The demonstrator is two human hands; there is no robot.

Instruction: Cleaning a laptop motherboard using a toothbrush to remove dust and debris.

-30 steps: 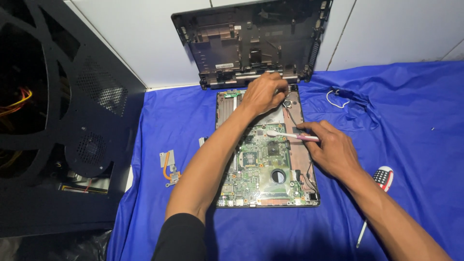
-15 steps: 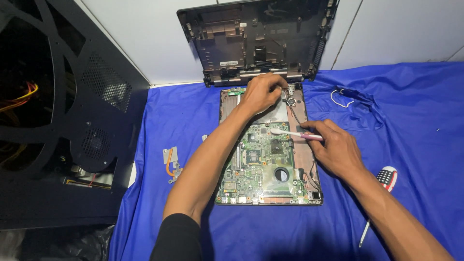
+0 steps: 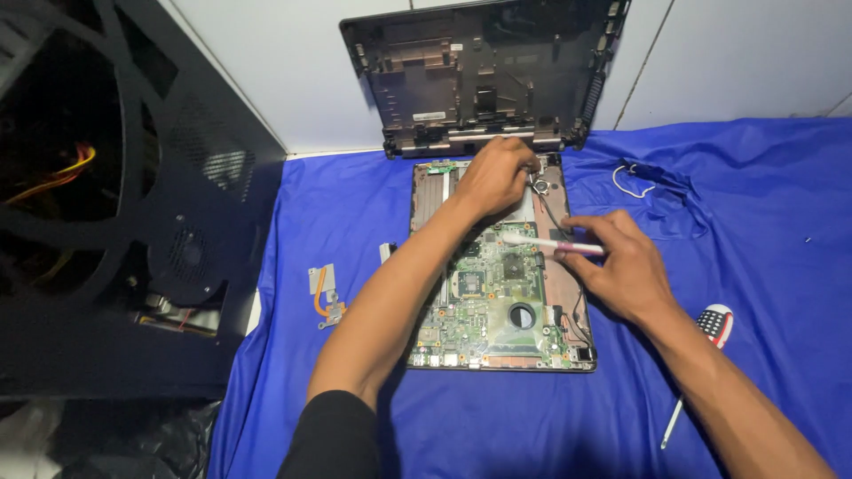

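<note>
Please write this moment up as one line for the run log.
left hand: on laptop base's far edge near hinge | right hand: holding white pen-like tool over motherboard | screwdriver: on blue cloth

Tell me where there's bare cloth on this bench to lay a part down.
Bare blue cloth lies at the right, between the white wire loop and the screwdriver, and along the near edge below the laptop board. A narrower strip lies left, around the copper heat pipe. The board itself is crowded by the left hand and right hand.
</note>
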